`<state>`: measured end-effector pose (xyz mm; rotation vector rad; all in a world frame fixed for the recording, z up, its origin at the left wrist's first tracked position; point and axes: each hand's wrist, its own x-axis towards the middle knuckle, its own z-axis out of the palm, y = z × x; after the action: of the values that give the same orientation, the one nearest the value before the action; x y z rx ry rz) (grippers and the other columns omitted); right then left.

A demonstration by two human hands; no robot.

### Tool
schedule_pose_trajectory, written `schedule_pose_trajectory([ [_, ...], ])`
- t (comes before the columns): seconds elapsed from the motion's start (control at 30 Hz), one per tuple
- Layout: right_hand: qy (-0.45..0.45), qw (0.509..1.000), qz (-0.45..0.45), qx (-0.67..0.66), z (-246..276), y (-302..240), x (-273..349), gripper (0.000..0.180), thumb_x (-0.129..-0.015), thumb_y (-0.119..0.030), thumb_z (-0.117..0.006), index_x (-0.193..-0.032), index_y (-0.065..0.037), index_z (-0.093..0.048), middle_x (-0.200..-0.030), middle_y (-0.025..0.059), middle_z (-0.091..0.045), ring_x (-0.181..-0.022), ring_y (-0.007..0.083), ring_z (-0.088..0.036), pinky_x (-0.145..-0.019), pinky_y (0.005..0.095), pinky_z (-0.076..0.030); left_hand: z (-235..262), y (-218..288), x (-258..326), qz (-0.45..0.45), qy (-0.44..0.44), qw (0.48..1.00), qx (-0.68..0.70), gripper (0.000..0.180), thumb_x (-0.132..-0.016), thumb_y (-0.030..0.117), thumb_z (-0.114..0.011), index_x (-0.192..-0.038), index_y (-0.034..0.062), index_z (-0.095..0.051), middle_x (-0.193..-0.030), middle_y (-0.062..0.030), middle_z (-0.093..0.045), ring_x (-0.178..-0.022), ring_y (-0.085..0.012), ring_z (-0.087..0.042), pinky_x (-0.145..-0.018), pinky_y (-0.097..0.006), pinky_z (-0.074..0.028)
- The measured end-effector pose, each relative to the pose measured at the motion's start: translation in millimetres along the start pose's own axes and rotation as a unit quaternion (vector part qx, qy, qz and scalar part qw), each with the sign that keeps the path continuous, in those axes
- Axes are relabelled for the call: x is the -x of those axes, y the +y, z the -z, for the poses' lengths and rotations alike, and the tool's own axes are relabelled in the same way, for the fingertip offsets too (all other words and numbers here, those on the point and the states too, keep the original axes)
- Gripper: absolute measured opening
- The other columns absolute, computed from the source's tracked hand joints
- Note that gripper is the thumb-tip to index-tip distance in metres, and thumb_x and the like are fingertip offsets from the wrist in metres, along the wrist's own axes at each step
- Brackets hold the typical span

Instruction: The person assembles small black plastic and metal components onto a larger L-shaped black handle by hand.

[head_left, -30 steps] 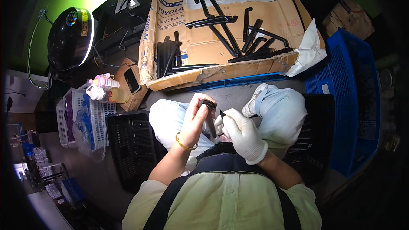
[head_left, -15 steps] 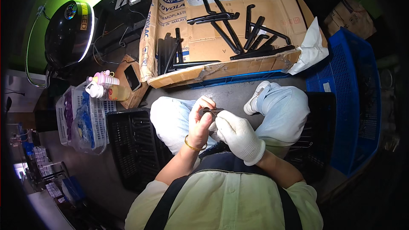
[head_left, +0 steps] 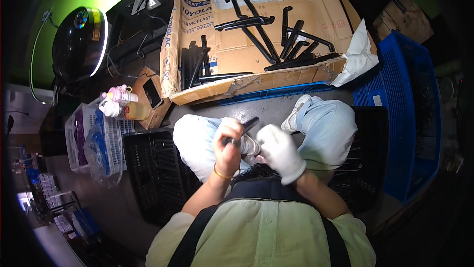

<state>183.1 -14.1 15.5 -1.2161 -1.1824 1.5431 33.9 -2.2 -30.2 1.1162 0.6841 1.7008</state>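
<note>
My bare left hand (head_left: 227, 141), with a yellow bangle at the wrist, is closed around a black rod-shaped part (head_left: 250, 123). The rod's far end sticks out to the upper right, between my hands. My right hand (head_left: 279, 148) wears a white glove and sits just right of the part, apart from it. Its fingers look curled, slightly blurred; whatever they may hold is hidden. Beyond my knees, a cardboard-lined box (head_left: 212, 91) bears several black bent bars (head_left: 259, 40), some crossing each other.
Black crates (head_left: 143, 178) with dark parts stand beside my left and right legs. Tall blue crates (head_left: 395, 119) are at the right. On the left are a white basket (head_left: 116, 143), bottles (head_left: 118, 101), a phone (head_left: 152, 93) and a round black lamp (head_left: 79, 44).
My hands have moved apart. The left hand has turned the black part so that its end points up and right; the gloved right hand has drawn off to the right.
</note>
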Motion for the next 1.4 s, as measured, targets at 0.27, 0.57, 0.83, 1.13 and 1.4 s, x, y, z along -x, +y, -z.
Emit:
schedule_pose_trajectory([
  [0.27,0.035,0.992,0.096,0.071,7,-13,-18,0.011,-0.096,-0.013,-0.051,-0.099,-0.005,-0.058,-0.064,-0.0034,-0.046,-0.05,0.0034,-0.039,-0.044,0.021,-0.034,-5,5,-17,0.299,-0.02,0.903,0.308,0.045,-0.1,0.053,-0.034,-0.096,0.0105,-0.047,-0.077,-0.0017,-0.042,-0.069,-0.0144,-0.039,-0.065,-0.03,-0.035],
  [0.57,-0.004,0.989,0.101,0.111,-2,-51,-35,0.016,-0.092,-0.012,-0.061,-0.103,-0.001,-0.064,-0.08,0.0033,-0.064,-0.063,0.0051,-0.057,-0.053,0.0204,-0.046,-33,12,-11,0.36,0.022,0.922,0.137,0.045,-0.098,0.056,-0.039,-0.112,0.0138,-0.048,-0.074,0.001,-0.047,-0.064,-0.01,-0.043,-0.059,-0.026,-0.036],
  [0.83,0.061,0.989,0.115,0.066,3,-31,-40,0.016,-0.1,-0.012,-0.047,-0.099,-0.003,-0.059,-0.066,-0.0029,-0.048,-0.055,0.0023,-0.041,-0.049,0.0195,-0.032,-25,10,-29,0.309,0.058,0.927,0.204,0.037,-0.098,0.051,-0.042,-0.101,0.0147,-0.047,-0.075,-0.0018,-0.045,-0.048,-0.0103,-0.04,-0.043,-0.024,-0.033],
  [1.13,-0.046,0.966,0.153,0.204,19,-25,-19,0.019,-0.099,-0.011,-0.042,-0.097,-0.003,-0.058,-0.062,0.0012,-0.046,-0.056,0.0092,-0.045,-0.052,0.0255,-0.036,-6,41,-55,0.44,-0.09,0.892,0.041,0.023,-0.103,0.029,-0.042,-0.121,0.0144,-0.044,-0.082,0.0015,-0.041,-0.055,-0.004,-0.033,-0.047,-0.019,-0.026],
  [1.4,-0.115,0.875,0.274,0.381,28,-29,-19,0.027,-0.075,-0.003,-0.061,-0.1,0.005,-0.057,-0.094,0.0174,-0.059,-0.072,0.0336,-0.064,-0.06,0.0387,-0.052,-3,45,-35,0.431,-0.176,0.885,-0.015,0.022,-0.103,0.019,-0.043,-0.125,0.0139,-0.042,-0.081,0.0046,-0.038,-0.056,-0.0023,-0.031,-0.047,-0.019,-0.028],
])
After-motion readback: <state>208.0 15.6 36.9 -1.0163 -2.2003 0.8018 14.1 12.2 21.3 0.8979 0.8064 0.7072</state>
